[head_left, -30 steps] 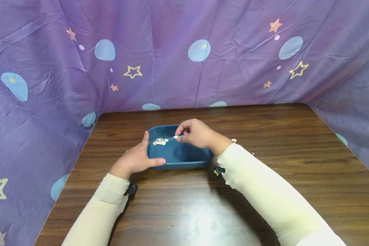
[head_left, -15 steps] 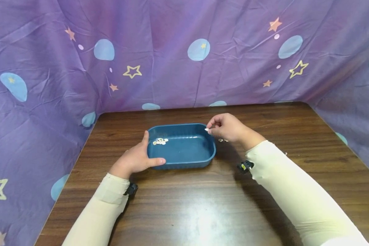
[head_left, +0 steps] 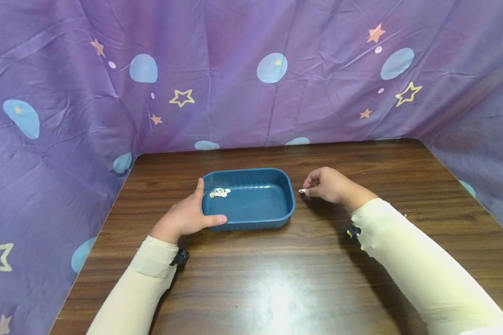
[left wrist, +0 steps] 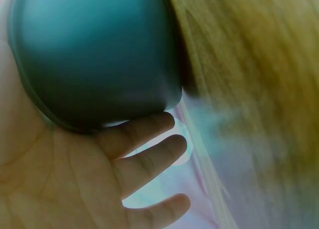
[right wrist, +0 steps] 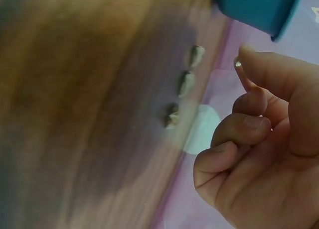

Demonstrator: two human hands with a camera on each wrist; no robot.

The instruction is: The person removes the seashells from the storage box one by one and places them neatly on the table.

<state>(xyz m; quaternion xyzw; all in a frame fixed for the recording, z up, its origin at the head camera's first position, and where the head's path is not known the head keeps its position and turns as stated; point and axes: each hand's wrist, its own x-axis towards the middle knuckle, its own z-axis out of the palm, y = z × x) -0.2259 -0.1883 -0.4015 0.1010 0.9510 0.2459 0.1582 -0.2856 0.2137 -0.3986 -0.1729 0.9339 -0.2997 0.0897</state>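
A blue plastic box [head_left: 251,224] stands on the table. Inside, at its left end, lies a small cluster of pale seashells [head_left: 220,192]. My left hand [head_left: 185,215] rests against the box's left end, its thumb along the front rim and its fingers straight along the outside, as the left wrist view [left wrist: 60,179] of this hand also shows. Just right of the box, my right hand [head_left: 329,186] is low by the table, thumb and forefinger pinching a tiny pale seashell [right wrist: 238,63], mostly hidden. Beside this hand in the right wrist view, three seashells [right wrist: 186,83] lie in a row on the tabletop.
The brown wood-grain table [head_left: 251,265] reaches back to a purple curtain [head_left: 234,70] printed with stars and blue ovals, which also hangs at both sides. Dark wrist cameras [head_left: 179,257] sit under the pale sleeves.
My right hand has moved from above the box, rightwards past its rim and down to the table, carrying a seashell. My left hand and the box have stayed put.
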